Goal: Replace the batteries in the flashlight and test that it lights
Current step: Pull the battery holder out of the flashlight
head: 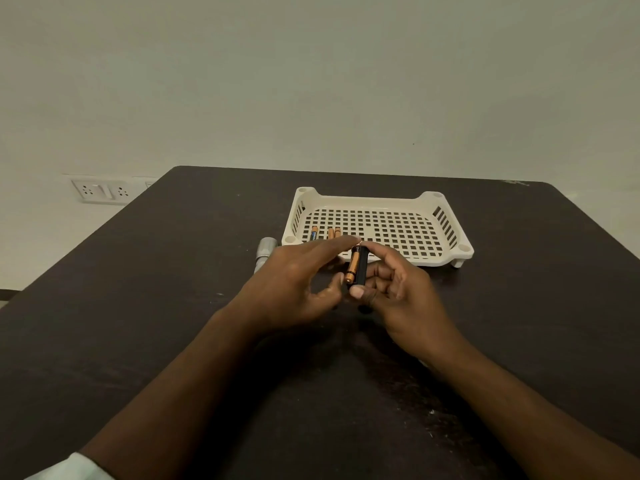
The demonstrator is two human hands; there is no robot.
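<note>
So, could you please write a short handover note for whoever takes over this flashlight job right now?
Right hand: holds the black battery holder, one battery seated in it.
Left hand: fingers open, tips at the holder's top end, gripping nothing.
Flashlight: lying on the table, left of the tray.
Three batteries lie in the tray's left corner.
Done: holder out, one battery in.
Left: fill the holder, refit, test the light.
</note>
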